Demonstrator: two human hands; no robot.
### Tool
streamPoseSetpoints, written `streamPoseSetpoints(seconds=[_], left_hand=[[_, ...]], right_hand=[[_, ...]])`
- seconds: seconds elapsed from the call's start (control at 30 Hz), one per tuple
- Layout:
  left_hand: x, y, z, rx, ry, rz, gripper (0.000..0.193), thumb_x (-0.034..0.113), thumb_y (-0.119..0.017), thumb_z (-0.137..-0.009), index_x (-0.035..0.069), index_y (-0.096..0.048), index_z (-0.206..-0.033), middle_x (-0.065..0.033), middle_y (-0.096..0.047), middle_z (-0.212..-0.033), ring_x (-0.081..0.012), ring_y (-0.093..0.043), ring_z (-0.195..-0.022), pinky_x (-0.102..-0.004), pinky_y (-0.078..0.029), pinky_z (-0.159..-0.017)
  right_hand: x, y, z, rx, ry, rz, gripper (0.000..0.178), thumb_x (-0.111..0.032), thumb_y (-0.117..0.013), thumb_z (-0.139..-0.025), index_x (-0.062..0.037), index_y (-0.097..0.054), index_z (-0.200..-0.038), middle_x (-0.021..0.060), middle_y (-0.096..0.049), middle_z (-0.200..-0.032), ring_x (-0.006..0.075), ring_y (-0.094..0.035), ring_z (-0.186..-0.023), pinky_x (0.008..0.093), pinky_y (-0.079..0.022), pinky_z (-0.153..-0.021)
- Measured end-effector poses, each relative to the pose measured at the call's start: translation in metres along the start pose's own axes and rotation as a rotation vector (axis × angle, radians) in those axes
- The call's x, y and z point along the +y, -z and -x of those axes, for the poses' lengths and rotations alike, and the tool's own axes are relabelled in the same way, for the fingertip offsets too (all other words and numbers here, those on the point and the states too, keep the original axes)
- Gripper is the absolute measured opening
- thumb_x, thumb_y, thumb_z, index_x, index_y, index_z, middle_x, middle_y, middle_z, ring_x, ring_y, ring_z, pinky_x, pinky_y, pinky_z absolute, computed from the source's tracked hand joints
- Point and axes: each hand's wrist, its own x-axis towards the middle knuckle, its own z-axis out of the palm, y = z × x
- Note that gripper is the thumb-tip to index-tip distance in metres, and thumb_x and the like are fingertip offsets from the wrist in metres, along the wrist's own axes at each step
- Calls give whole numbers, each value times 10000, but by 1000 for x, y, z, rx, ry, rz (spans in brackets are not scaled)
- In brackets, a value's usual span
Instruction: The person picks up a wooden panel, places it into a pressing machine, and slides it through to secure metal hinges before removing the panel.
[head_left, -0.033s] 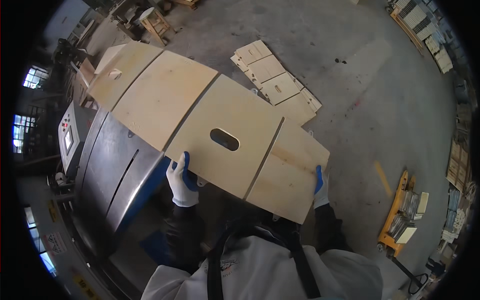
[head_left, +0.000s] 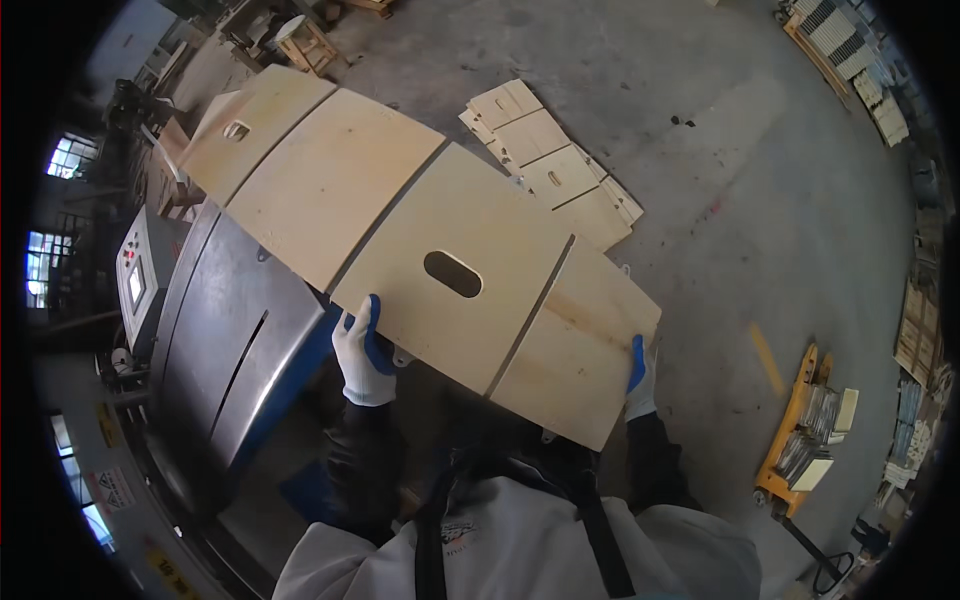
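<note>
A long folding plywood panel [head_left: 345, 190], made of several sections split by dark straight gaps, stretches from near my body to the far left. One section has an oval handle slot; a smaller slot shows in the far one. My left hand [head_left: 364, 352], in a white and blue work glove, grips the panel's near left edge with the thumb on top. My right hand [head_left: 641, 378], gloved alike, holds the right end. The fingers under the panel are hidden. Small metal tabs stick out along its edges. Its far part lies over a metal machine table [head_left: 235, 330].
Another stack of slotted panels [head_left: 552, 165] lies on the floor ahead. A control box [head_left: 140, 268] with a screen stands at the left. A wooden stool [head_left: 307, 45] is far off. At the right, a yellow pallet jack [head_left: 787, 430] carries stacked pieces.
The far part of the panel has risen slightly and shifted a little away and to the right. Both hands keep their grip; the left has moved up slightly.
</note>
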Motion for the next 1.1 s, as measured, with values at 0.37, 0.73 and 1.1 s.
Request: streamPoseSetpoints(seconds=[0.37, 0.73, 1.1], left_hand=[[-190, -153, -260, -17, 369, 7, 531, 383, -727, -1054, -24, -636, -1382, -97, -743, -1199, -220, -727, -1039, -364, -574, -926], [-269, 43, 147, -191, 537, -1112, 628, 463, -695, -985, 33, -635, -1439, -235, -729, -1329, -434, -670, -1263, -499, -533, -1085], [-337, 187, 295, -137, 611, -964, 429, 385, -691, -967, 14, -749, -1175, -264, -755, -1166, -466, -706, -1126, -524, -555, -973]], right_hand=[[-38, 81, -277, 208, -28, 295, 676, -483, -644, -1082, 10, -536, -1531, 100, -687, -1324, 194, -704, -1101, 352, -591, -882], [30, 244, -199, 252, -105, 1187, 710, -344, -739, -1024, -8, -451, -1578, 62, -689, -1176, 136, -630, -867, 320, -534, -692], [-7, 127, -49, -133, 39, 1373, 749, -327, -765, -996, 38, -467, -1578, 216, -709, -1344, 288, -694, -1227, 399, -532, -1067]])
